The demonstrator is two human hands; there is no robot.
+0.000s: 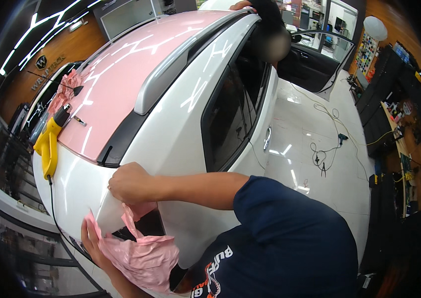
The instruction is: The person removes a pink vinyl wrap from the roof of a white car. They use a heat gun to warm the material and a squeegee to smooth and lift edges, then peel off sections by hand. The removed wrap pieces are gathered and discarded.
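Crumpled pink vinyl film (143,256) hangs over the rear corner of a white car (173,149), around the tail area. My left hand (90,239) grips an edge of this film at the lower left, its thumb mostly hidden. My right hand (132,184) is closed in a fist against the car's corner, just above the film. A piece of pink film comes out from beneath that fist; its fingertips are hidden. Between the hands, a dark panel (148,223) shows behind the loose film.
Smooth pink film covers the roof (136,59), beside a silver roof rail (165,74). A yellow heat gun (47,144) lies at the rear left, its cord hanging down. Another person (270,35) leans at the far side door. Cables (327,149) lie on the floor.
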